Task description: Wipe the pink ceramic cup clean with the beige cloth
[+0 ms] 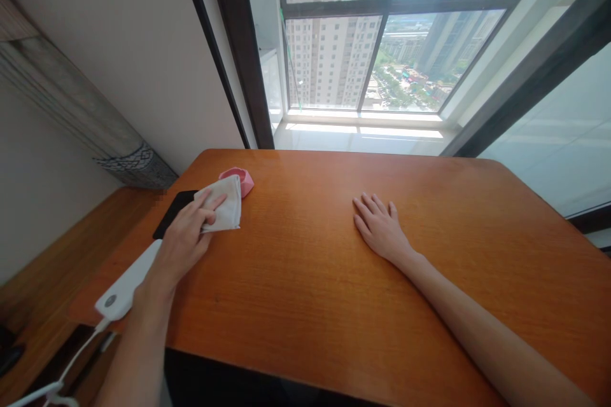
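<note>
My left hand (184, 238) rests on a folded white cloth (224, 203) at the left of the orange wooden table (310, 280), fingers stretched over the cloth and pressing it down. A small pink object (241, 178) sits just behind the cloth, touching it. A black phone (172, 211) lies partly under my left hand. My right hand (379, 226) lies flat on the table's middle, fingers together and extended, holding nothing.
A white oblong device (126, 286) with a cable lies along the table's left edge under my left forearm. Behind the table are a large window (382, 57) and its sill. A lower wooden ledge (52, 280) runs along the left wall.
</note>
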`<state>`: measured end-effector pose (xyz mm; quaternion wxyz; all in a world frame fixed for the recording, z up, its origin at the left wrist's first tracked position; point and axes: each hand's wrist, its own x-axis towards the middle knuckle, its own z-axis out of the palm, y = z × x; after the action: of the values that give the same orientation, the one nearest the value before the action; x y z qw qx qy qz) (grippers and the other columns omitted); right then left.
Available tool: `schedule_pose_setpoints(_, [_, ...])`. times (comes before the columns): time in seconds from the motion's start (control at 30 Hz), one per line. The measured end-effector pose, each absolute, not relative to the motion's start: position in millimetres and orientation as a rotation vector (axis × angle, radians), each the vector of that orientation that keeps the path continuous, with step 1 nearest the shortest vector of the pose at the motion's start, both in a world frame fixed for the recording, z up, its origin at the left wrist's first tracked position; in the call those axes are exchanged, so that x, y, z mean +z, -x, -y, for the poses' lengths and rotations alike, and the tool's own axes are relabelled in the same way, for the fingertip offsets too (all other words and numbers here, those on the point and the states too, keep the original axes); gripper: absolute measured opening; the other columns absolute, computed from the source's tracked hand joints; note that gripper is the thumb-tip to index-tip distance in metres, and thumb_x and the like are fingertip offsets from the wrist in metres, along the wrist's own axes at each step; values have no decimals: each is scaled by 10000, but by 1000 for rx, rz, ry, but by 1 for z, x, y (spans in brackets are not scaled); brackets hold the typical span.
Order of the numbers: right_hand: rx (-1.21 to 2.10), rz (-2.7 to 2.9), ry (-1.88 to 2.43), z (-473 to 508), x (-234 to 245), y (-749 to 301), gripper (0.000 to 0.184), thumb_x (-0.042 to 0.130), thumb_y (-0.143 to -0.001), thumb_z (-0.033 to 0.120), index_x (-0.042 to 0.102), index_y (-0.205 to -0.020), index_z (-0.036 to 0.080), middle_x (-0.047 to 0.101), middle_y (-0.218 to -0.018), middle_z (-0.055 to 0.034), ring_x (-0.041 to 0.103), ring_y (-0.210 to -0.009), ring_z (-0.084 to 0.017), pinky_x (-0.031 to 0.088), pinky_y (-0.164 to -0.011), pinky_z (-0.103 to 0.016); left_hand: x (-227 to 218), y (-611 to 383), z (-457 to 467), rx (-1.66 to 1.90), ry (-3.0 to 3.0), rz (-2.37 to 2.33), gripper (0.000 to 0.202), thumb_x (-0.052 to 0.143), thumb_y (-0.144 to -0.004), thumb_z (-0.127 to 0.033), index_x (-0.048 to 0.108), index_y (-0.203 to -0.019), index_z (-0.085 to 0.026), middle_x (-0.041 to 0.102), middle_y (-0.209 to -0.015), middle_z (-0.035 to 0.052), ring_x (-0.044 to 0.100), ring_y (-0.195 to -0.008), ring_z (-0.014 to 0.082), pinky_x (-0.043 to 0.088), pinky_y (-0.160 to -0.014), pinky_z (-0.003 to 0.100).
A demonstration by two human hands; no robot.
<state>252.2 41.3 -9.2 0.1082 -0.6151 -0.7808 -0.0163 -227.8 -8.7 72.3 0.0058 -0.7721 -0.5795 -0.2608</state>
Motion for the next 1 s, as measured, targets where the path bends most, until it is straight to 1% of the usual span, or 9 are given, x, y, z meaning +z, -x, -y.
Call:
schedule_pose_setpoints(0.13, [-54,2303,1823,-41,-9,-252,591,270,-1146,426,497,-1641,198,464,-1735,-144,376,-1621,-397,240,-1300,-716,31,236,6,-451,2652,1869,381,416,-878,-168,659,-1159,-254,627,-1612,84,468,-1612,250,366,-1360,495])
schedule_pose_setpoints(0.23, [-59,2303,1821,-42,-11,-253,589,272,-1146,426,502,-1637,198,466,-1734,-144,381,-1617,-396,244,-1300,-713,17,237,6,-373,2654,1916,588,424,-910,-198,588,-1475,-209,537,-1693,101,443,-1630,261,309,-1382,526])
schedule_pose_setpoints(0.3, [-68,2298,1811,-42,-12,-253,585,277,-1143,424,508,-1633,203,474,-1728,-147,388,-1612,-396,249,-1295,-715,16,238,6,-374,2650,1914,667,452,-891,-199,535,-1554,-199,507,-1716,101,444,-1630,263,294,-1388,525])
schedule_pose_setpoints(0.37, [-75,2292,1800,-42,-13,-253,579,283,-1140,423,512,-1631,217,482,-1722,-148,396,-1605,-395,255,-1288,-720,19,239,5,-384,2644,1918,641,478,-832,-176,624,-1454,-223,543,-1692,77,460,-1620,268,299,-1389,516])
schedule_pose_setpoints(0.47, [-87,2284,1802,-42,-13,-252,575,286,-1137,415,512,-1629,222,483,-1721,-150,398,-1604,-394,262,-1283,-725,27,238,1,-396,2653,1925,387,505,-762,-166,720,-1067,-269,635,-1610,35,491,-1598,286,298,-1392,525])
schedule_pose_setpoints(0.6, [-96,2282,1826,-42,-10,-248,577,277,-1136,403,512,-1625,205,479,-1722,-156,392,-1609,-394,260,-1284,-730,49,209,-11,-659,2518,1904,155,496,-885,-241,647,-913,-260,701,-1530,62,573,-1527,290,338,-1377,530])
schedule_pose_setpoints(0.73, [-84,2281,1823,-41,-8,-247,582,273,-1136,402,505,-1629,198,475,-1723,-158,388,-1612,-394,261,-1282,-735,66,145,-32,-854,2522,1819,304,447,-1014,-270,683,-1201,-233,643,-1589,94,523,-1569,275,429,-1322,500])
schedule_pose_setpoints(0.87, [-78,2288,1825,-41,-9,-249,589,265,-1139,411,499,-1634,195,471,-1727,-155,384,-1614,-397,257,-1285,-734,44,85,-67,-751,2669,1771,480,417,-1069,-282,563,-1515,-182,551,-1680,107,425,-1638,266,342,-1377,476])
schedule_pose_setpoints(1.0, [-84,2294,1823,-41,-9,-249,580,272,-1140,409,499,-1636,213,469,-1730,-147,390,-1611,-389,251,-1291,-720,6,62,-97,-449,2643,1877,632,425,-1100,-389,414,-1665,-104,370,-1784,167,283,-1698,345,223,-1405,560])
